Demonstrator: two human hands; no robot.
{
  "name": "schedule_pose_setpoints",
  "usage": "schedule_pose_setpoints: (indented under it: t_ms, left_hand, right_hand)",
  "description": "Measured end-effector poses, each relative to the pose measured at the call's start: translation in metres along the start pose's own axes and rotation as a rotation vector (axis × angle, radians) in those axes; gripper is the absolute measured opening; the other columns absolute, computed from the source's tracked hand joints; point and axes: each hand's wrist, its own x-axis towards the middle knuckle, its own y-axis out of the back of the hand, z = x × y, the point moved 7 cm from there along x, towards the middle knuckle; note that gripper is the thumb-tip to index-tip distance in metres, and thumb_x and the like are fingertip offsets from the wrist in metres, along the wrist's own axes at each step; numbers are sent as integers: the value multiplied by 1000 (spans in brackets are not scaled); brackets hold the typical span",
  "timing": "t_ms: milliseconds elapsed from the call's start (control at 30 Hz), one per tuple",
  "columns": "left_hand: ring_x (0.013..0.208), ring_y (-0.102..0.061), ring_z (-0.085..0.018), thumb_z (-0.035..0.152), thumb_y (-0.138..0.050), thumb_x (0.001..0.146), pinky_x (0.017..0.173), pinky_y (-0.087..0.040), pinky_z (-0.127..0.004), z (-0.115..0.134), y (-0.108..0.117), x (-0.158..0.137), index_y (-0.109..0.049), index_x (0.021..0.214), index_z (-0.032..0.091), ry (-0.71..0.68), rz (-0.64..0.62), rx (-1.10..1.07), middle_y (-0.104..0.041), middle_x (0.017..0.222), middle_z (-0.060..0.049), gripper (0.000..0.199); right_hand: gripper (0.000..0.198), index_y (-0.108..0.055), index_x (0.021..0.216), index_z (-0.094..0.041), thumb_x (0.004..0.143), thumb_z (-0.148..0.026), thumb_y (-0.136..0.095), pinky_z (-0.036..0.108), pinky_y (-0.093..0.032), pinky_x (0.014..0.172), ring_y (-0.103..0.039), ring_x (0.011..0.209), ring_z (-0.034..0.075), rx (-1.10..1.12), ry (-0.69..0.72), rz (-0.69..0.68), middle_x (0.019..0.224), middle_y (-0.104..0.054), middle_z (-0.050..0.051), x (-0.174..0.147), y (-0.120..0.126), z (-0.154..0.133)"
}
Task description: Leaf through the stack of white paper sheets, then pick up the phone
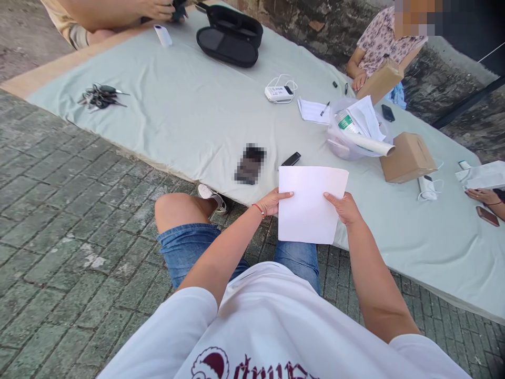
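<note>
A stack of white paper (310, 210) is held upright-facing me over the near table edge, above my lap. My left hand (272, 202) grips its left side, thumb on top and fingers underneath. On the opposite side, my right hand (344, 206) pinches the paper the same way. The sheets look blank on the side I see; their underside is hidden. Just beyond the paper lies a small black device (291, 159), partly covered by the top edge. A pixelated dark object (250, 164) rests to the left of it.
The cloth-covered table (189, 116) carries a bunch of keys (102, 97), an open black case (231, 34), a white power strip (280, 93), a plastic bag (343, 141) with paper and a bottle, and a cardboard box (408, 157). Other people sit at the far side and both ends.
</note>
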Motion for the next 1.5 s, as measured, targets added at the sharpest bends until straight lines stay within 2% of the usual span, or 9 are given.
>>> schedule_pose_setpoints:
  t_ms: [167, 333, 500, 733, 933, 1033, 1167, 1367, 1500]
  left_hand:
    - [109, -65, -27, 31, -75, 79, 105, -42, -48, 2, -4, -6, -66, 111, 15, -180, 112, -29, -72, 109, -12, 37]
    - [114, -62, -27, 39, -71, 81, 105, -43, -43, -7, -18, -24, -68, 107, 18, -231, 221, 41, -72, 110, -9, 33]
    - [106, -66, -26, 35, -72, 80, 100, -47, -44, -18, -18, -38, -67, 103, 16, -206, 311, -38, -72, 109, -10, 31]
    - [102, -67, -24, 35, -69, 80, 99, -49, -44, -41, 10, -36, -62, 109, 16, -174, 476, -86, -73, 105, -9, 35]
    - [100, -68, -24, 35, -70, 80, 99, -50, -43, -40, 4, -33, -63, 110, 15, -114, 395, -48, -73, 106, -10, 37]
    - [96, -69, -24, 33, -71, 80, 98, -50, -43, -37, 8, -36, -63, 107, 15, -127, 438, -34, -73, 102, -10, 34]
    - [102, -67, -24, 36, -69, 82, 100, -49, -43, -37, 12, -39, -63, 108, 15, -150, 461, -42, -73, 104, -9, 34]
    - [110, -65, -24, 39, -69, 82, 103, -47, -41, -37, 8, -41, -64, 107, 16, -184, 444, -51, -72, 109, -10, 35]
    - [108, -65, -24, 34, -71, 81, 103, -47, -42, -38, 7, -42, -64, 108, 16, -216, 436, -65, -72, 110, -9, 33]
  right_hand:
    - [46, -73, 102, -17, 66, -44, -83, 40, -60, 79, -72, 91, 28, -46, -29, 58, 103, -75, 9, -5, 11, 7]
    - [45, -72, 104, -18, 68, -43, -82, 39, -60, 79, -72, 92, 28, 6, -35, 43, 107, -75, 9, -26, 11, 9]
    - [44, -70, 110, -22, 76, -50, -74, 36, -59, 80, -70, 98, 26, -2, -22, -21, 113, -73, 6, -57, 18, 9]
    - [46, -71, 108, -23, 75, -56, -72, 35, -60, 68, -72, 84, 26, -12, -258, -138, 101, -76, 3, -91, 30, 70]
    - [45, -70, 107, -24, 76, -55, -72, 36, -60, 70, -73, 81, 25, 164, -328, -146, 99, -76, 5, -105, 23, 105]
    - [44, -70, 109, -25, 77, -55, -70, 38, -60, 73, -73, 82, 25, 233, -315, -162, 100, -76, 5, -108, 14, 108]
    - [44, -68, 112, -27, 80, -57, -66, 39, -59, 77, -72, 86, 26, 207, -266, -145, 103, -76, 3, -106, 10, 105]
    - [48, -67, 118, -28, 85, -61, -58, 42, -53, 91, -66, 106, 28, -45, -93, -130, 114, -72, 2, -103, 21, 83]
    - [49, -66, 121, -27, 88, -61, -52, 41, -52, 91, -64, 107, 28, -196, -45, -125, 115, -71, 2, -105, 28, 74]
